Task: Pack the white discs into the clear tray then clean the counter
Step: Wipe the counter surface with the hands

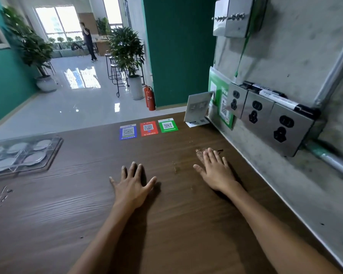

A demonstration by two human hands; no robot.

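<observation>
Left hand (132, 183), right hand (214, 169) flat on counter (166, 224), fingers spread, grasping nothing; white discs (35, 158) apparently in clear tray (54, 150).

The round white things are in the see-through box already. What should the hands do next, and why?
Probably sweep the brown crumbs by the right hand into a pile. The white discs already sit in the clear tray, both hands lie flat and empty, and bits still dirty the counter.

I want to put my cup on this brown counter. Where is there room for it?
The biggest bare patch is the near counter below the clear tray, left of the left hand. Another lies between the tray and the blue QR card. It is crowded by the wall: right hand, brown crumbs and standing card.
</observation>
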